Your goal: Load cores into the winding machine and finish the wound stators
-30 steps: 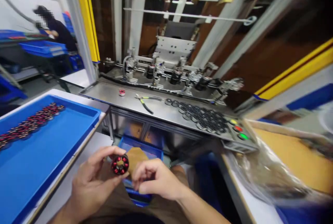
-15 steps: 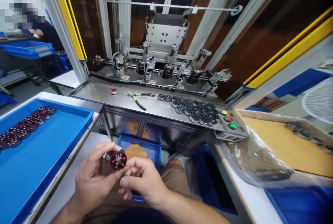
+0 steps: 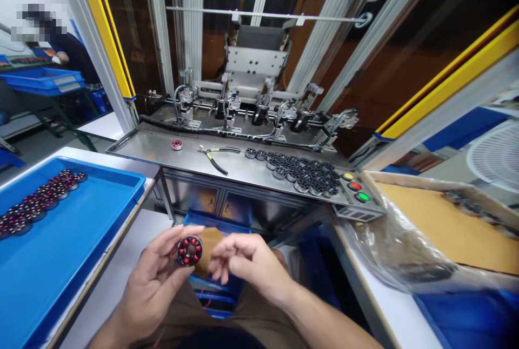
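Pulling clear of the wound ring (image 3: 187, 259), the right hand (image 3: 255, 265) is now standing off to one side, where half a second ago its fingertips were working right up against the ring and the left thumb. A gap is opening between the two hands! To my eye, that is putting the whole job of support on the left hand (image 3: 152, 279), and the two-handed handling is seemingly pausing.

The left fingers and thumb are clamping the ring by its rim, holding it out over the person's lap, just in front of the brown cardboard (image 3: 211, 236) in the blue bin below. The right fingers are curling loosely, slightly apart, and no held thing is showing between them; whether a fine strand is hiding there, I cannot tell.

And how is the ring looking? It is tilting its face towards the camera, showing bright red windings spaced around a dark body, with a round opening in the middle. Its rim is catching a little light. Any loose wire end on it is staying too small to make out, though thin red strands (image 3: 207, 299) are showing lower down, near the bin.
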`<action>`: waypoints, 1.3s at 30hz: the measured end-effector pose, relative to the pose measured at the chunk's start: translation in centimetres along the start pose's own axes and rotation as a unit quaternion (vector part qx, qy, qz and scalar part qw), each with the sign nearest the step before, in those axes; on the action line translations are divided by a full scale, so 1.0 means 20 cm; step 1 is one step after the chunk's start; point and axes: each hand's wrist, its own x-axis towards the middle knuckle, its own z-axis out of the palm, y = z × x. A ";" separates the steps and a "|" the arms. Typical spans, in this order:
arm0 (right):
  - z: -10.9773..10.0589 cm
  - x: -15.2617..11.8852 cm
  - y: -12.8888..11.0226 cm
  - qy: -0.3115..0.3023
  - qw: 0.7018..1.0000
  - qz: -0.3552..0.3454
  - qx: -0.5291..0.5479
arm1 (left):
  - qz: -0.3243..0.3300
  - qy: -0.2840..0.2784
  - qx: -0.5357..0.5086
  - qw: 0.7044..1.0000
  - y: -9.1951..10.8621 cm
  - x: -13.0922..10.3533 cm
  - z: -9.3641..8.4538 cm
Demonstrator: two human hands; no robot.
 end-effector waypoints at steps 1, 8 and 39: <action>0.00 0.01 -0.03 0.008 1.000 -0.005 -0.005 | -0.004 -0.026 0.001 1.000 0.00 -0.01 0.00; 0.08 0.02 -0.02 0.002 0.998 0.060 0.002 | -0.023 -0.032 -0.009 0.999 -0.03 -0.02 0.02; 0.04 -0.11 0.06 0.110 0.917 -0.260 -0.281 | 0.137 0.031 0.267 0.953 -0.04 -0.05 0.09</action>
